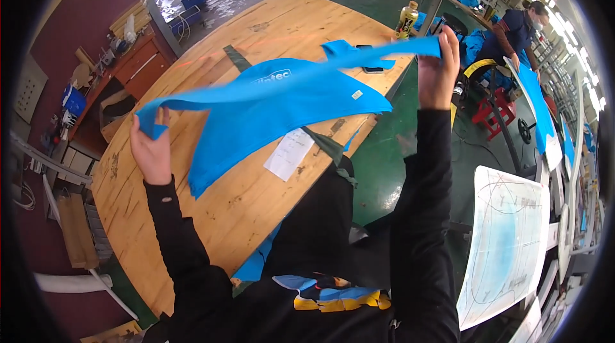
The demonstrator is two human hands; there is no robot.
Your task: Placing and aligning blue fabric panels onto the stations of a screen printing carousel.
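Observation:
A long blue fabric strip (378,53) stretches in the air between my two hands, slanting up toward the right and blurred along its middle. At its left end, my left hand (151,150) is closed on the strip, which folds over the fingers. The other end is pinched in my right hand (439,72), raised higher beyond the table's right edge. Below the strip lies a larger blue fabric panel (269,128) with white print and a small white label, spread on the wooden table (301,13). Part of the panel is hidden behind the strip.
A paper sheet (288,154) lies by the panel's near edge. Farther back are a phone (371,69), a drink bottle (407,19) and a dark green strip (237,58). Rightward stand a red stool (496,111), a white marked board (506,240) and another person (517,32) handling blue fabric.

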